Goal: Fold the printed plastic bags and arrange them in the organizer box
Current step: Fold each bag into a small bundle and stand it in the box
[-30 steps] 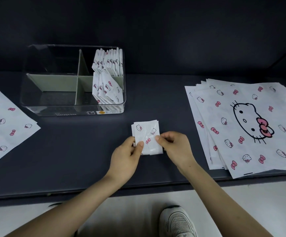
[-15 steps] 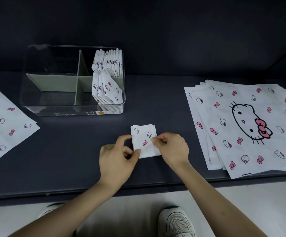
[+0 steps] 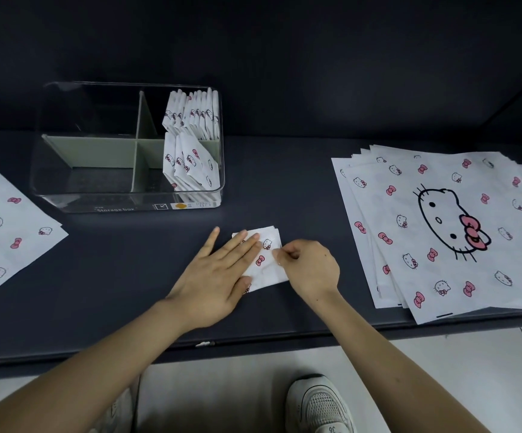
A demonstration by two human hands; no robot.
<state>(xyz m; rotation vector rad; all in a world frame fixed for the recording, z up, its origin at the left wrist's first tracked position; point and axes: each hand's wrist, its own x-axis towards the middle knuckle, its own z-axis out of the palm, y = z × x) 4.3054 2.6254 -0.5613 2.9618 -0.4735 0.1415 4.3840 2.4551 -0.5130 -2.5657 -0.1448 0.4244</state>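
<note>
From the head camera, the small folded white plastic bag with pink bows (image 3: 266, 267) is lying near the front edge of the dark grey tabletop (image 3: 113, 276). On either side, well apart, are the clear divided organizer box (image 3: 122, 203) and the flat stack of printed bags (image 3: 440, 232). The left hand (image 3: 212, 276) is pressing it flat with straight fingers, and the right hand (image 3: 308, 267) is pinching its right edge. Pale floor tiles (image 3: 222, 385) are showing below.

Dim, even overhead light; sharp focus, soft shadows, wide-angle bending at the edges
</note>
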